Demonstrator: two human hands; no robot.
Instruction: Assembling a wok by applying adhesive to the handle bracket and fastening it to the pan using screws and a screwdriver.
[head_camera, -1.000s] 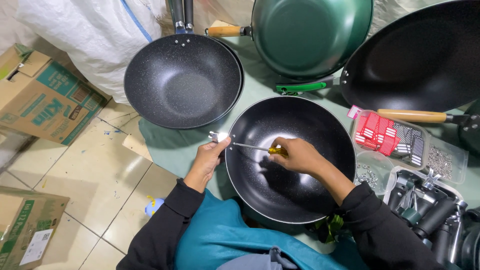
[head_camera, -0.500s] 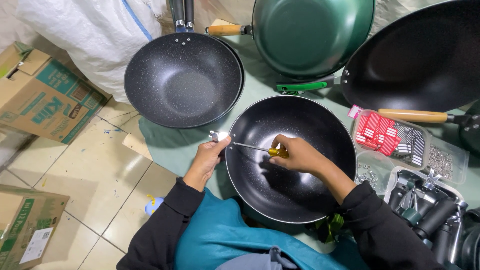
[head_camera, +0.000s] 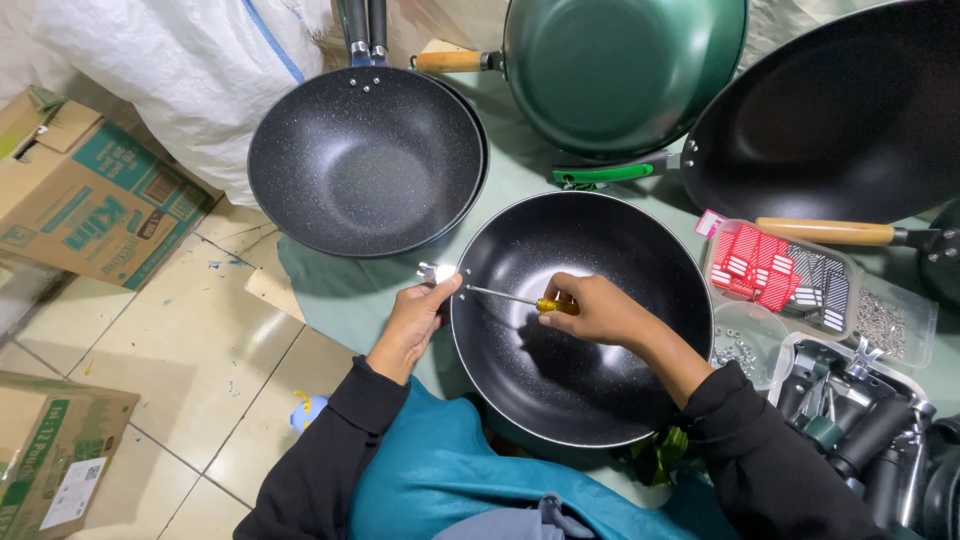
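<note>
The right hand (head_camera: 598, 312) is curled shut around the yellow handle of a slim steel-shafted screwdriver (head_camera: 520, 299), fingers wrapped tight with only the handle's end showing at the knuckles; the shaft runs toward nine o'clock, its tip meeting the inner wall of the round black speckled non-stick wok (head_camera: 582, 318) that sits at the centre of the view; the left hand (head_camera: 415, 322) is outside the wok at its nine o'clock rim, thumb and fingertips pinched closed on a small shiny metal bracket (head_camera: 437, 272) pressed against the rim, the remaining fingers loosely folded beneath; both arms wear black sleeves.

At eleven o'clock from the wok lies a second black speckled pan (head_camera: 368, 160), just beside it; at twelve o'clock a green-coated pan with a wooden handle (head_camera: 625, 70); at two o'clock a large plain black wok (head_camera: 840, 110); at three o'clock a clear plastic tray of red and black packets (head_camera: 785, 275), with small metal screws (head_camera: 738, 352) heaped below it; cardboard boxes (head_camera: 85, 195) stand on the tiled floor at nine o'clock.
</note>
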